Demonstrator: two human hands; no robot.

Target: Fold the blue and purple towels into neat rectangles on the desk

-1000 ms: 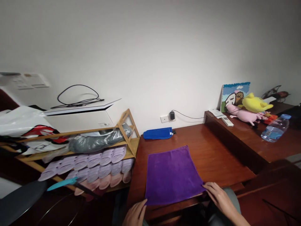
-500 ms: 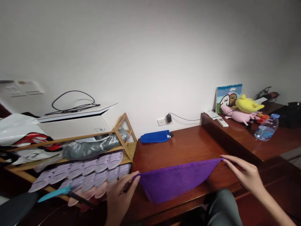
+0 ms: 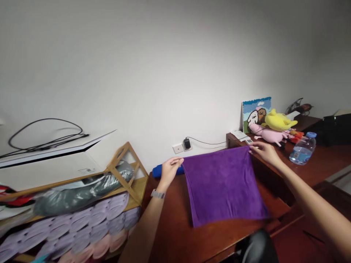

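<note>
A purple cloth (image 3: 222, 184) hangs spread out between my two hands, its top edge stretched nearly straight. My left hand (image 3: 170, 170) pinches the upper left corner, and a watch-like band (image 3: 158, 194) circles that wrist. The upper right corner is held in the closed fingertips of my right hand (image 3: 264, 151). Below, the cloth drops over the reddish-brown wooden tabletop (image 3: 172, 219); I cannot tell how much of its lower edge touches the wood. Behind my left hand lies a folded blue cloth-like item (image 3: 157, 171), partly hidden.
On the raised wooden surface at right stand a water bottle (image 3: 303, 149), plush toys (image 3: 270, 133) and a dog picture (image 3: 256, 113). A charger (image 3: 187, 143) sits in the wall socket. At left, a wooden rack (image 3: 128, 175) holds slippers (image 3: 90, 215) and a white box (image 3: 68, 164).
Both hands have risen and moved farther over the tabletop, toward the wall. The purple cloth has gone from a low, drooping fold to a wide hanging sheet. The view has shifted slightly right.
</note>
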